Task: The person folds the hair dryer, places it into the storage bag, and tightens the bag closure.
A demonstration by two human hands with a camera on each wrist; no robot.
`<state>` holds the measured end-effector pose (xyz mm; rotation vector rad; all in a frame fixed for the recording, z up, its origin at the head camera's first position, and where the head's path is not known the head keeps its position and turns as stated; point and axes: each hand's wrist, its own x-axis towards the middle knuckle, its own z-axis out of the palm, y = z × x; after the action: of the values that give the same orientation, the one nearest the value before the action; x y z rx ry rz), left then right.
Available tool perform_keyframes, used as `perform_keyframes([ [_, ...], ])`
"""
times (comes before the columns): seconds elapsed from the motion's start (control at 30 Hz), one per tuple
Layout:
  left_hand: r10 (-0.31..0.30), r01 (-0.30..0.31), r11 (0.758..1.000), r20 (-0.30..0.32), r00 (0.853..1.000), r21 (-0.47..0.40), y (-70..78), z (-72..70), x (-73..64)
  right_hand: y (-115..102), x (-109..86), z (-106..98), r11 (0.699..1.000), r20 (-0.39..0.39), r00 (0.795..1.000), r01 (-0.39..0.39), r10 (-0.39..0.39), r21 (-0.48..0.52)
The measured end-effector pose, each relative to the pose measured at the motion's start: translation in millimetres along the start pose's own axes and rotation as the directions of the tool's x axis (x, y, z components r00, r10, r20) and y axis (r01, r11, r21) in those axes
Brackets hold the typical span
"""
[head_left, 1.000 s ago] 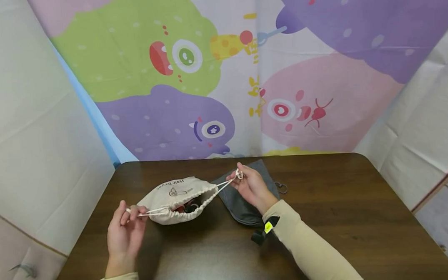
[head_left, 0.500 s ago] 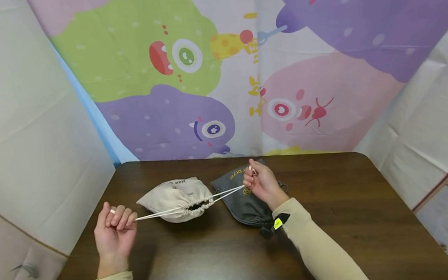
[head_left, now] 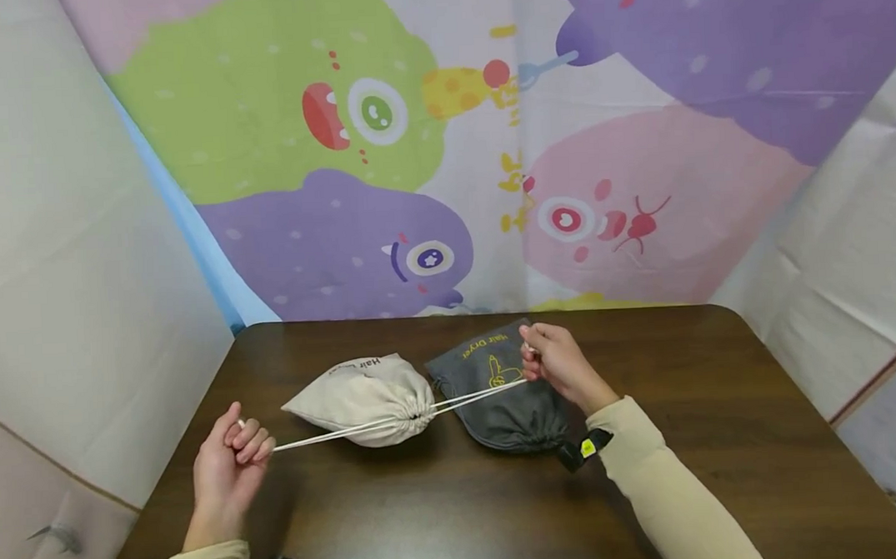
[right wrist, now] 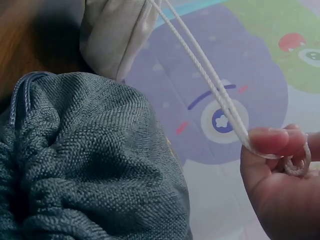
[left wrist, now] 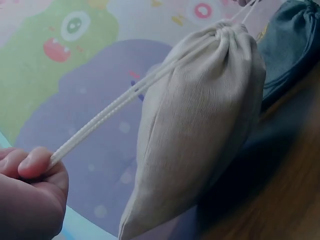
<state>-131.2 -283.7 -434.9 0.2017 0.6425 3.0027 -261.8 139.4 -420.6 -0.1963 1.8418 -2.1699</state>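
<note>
A cream drawstring bag [head_left: 363, 396] printed "Hair Dryer" has its gathered mouth drawn tight, with what is inside hidden. White cords [left wrist: 107, 114] run taut from the mouth to both sides. My left hand [head_left: 231, 464] grips one pair of cord ends, left of the bag. On the other side my right hand [head_left: 560, 362] grips the opposite pair, and a cord loop [right wrist: 298, 162] pokes out between its fingers in the right wrist view. Beneath the right-hand cords lies a dark grey drawstring bag [head_left: 491, 411] with yellow "Hair Dryer" print, its mouth gathered.
Both bags are on a dark brown wooden table [head_left: 428, 514]. A cartoon-printed cloth [head_left: 262, 137] hangs behind the table's far edge, and white sheets [head_left: 64, 246] flank it at the sides.
My right hand has pulled away rightward and my left hand slightly to the left. The cream bag's mouth, wide open with dark and red contents showing earlier, has cinched up.
</note>
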Motion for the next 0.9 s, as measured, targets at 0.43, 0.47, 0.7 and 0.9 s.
perform_keyframes([
  [0.43, 0.085, 0.006, 0.897, -0.184, 0.979, 0.443, -24.4, -0.4, 1.5, 4.3, 0.1, 7.3, 0.991, -0.075, 0.997, -0.032, 0.023, -0.128],
  [0.47, 0.082, 0.014, 0.891, -0.191, 0.978, 0.454, -25.8, -0.7, 1.1, 4.5, -0.1, 8.2, 0.991, -0.083, 0.996, -0.04, 0.029, -0.13],
  [0.7, 0.075, 0.041, 0.878, -0.221, 0.972, 0.476, -30.4, -1.3, 0.1, 1.2, -0.3, 14.9, 0.994, -0.078, 0.996, -0.055, 0.047, -0.099],
  [0.9, 0.078, 0.015, 0.876, -0.171, 0.982, 0.482, -32.7, -0.4, 3.0, -2.9, -1.0, 18.0, 0.998, -0.045, 0.999, -0.027, 0.024, -0.064],
])
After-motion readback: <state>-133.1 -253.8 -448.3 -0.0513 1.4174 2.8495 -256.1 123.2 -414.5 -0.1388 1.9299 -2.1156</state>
